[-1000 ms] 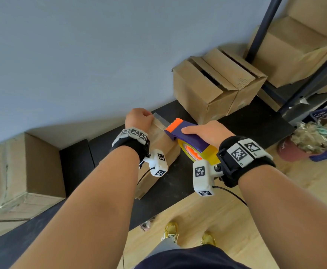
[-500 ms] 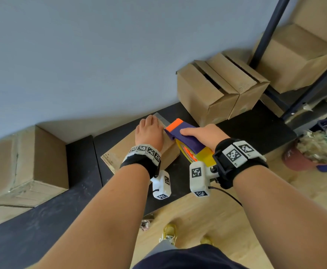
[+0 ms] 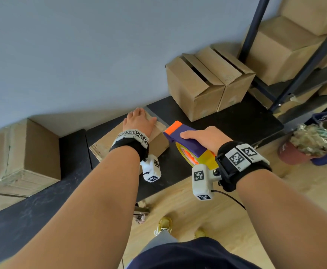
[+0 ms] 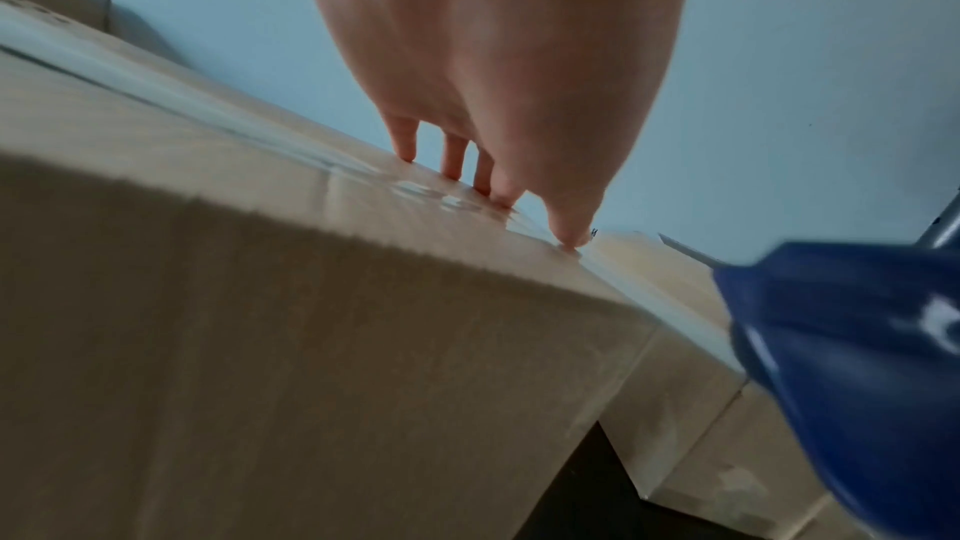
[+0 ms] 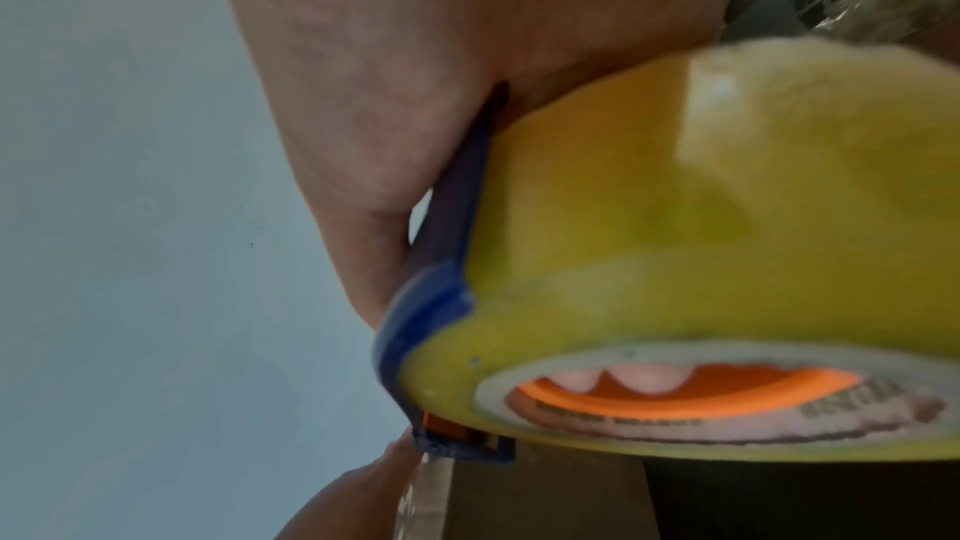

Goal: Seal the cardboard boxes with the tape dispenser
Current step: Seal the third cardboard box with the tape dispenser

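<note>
A small cardboard box (image 3: 104, 146) lies on the black tabletop (image 3: 226, 125). My left hand (image 3: 139, 122) lies flat on its top, straight fingers (image 4: 452, 163) pressing a shiny tape strip (image 4: 426, 191). My right hand (image 3: 205, 137) grips the tape dispenser (image 3: 186, 139), purple with an orange front edge and a yellow tape roll (image 5: 701, 245). The dispenser hangs just right of the box, its front edge close to the box's right corner. Fingertips show through the roll's orange core (image 5: 644, 380).
Two cardboard boxes with unsealed flaps (image 3: 207, 82) stand at the back of the table. A taped box (image 3: 20, 156) sits at the left. A dark metal rack (image 3: 294, 74) with more boxes rises at the right. A potted plant (image 3: 310, 142) and my feet are on the wooden floor.
My left hand went from curled over the box's far edge to flat on its top. The dispenser has drawn back to the right, off the box.
</note>
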The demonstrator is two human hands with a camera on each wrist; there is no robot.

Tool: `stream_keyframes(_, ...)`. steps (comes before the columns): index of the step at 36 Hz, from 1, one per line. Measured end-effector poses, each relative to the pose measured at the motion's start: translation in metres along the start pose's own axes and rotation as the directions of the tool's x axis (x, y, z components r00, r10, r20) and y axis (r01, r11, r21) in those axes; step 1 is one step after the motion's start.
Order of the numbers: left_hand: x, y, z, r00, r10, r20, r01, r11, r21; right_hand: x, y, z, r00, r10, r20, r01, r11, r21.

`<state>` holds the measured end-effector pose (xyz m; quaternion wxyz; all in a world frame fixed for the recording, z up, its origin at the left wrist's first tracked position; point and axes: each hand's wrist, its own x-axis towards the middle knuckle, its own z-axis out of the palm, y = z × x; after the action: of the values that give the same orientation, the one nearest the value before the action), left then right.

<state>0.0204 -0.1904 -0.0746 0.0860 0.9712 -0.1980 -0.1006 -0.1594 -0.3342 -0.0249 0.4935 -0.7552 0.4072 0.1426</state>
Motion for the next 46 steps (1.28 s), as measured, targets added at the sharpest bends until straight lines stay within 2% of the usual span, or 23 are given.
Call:
stream_keyframes(7, -0.005, 0.006, -0.001, 1.000, -0.013, 0.021, 0.011, 0.999, 0.053, -0.003, 0.025, -0.006, 1.000, 0.016, 0.026, -0.017, 0.999, 0.046)
stream_keyframes(17, -0.008, -0.002, 0.000, 0.994, 0.019, 0.104, -0.029, 0.995, 0.092, 0.008, 0.026, 0.008, 0.998, 0.058, 0.033, -0.059, 0.997, 0.049)
stream_keyframes(28, -0.020, -0.007, 0.022, 0.996, 0.061, -0.063, -0.058, 0.997, 0.053, 0.028, 0.010, 0.021, 0.995, 0.093, 0.032, -0.094, 0.995, 0.033)
stream_keyframes(35, -0.017, -0.008, 0.027, 0.996, 0.052, -0.079, -0.050, 0.999, 0.019, 0.041, 0.001, 0.018, 0.995, 0.069, 0.073, -0.072, 0.997, 0.037)
stream_keyframes(43, -0.017, -0.007, 0.029, 0.996, 0.045, -0.071, -0.044, 0.999, 0.024, 0.045, -0.001, 0.010, 0.979, 0.057, 0.198, -0.074, 0.994, 0.081)
stream_keyframes(46, -0.018, -0.007, 0.028, 0.998, 0.034, -0.059, -0.035, 0.999, 0.000, 0.045, 0.000, 0.006, 0.954, 0.058, 0.295, -0.107, 0.983, 0.151)
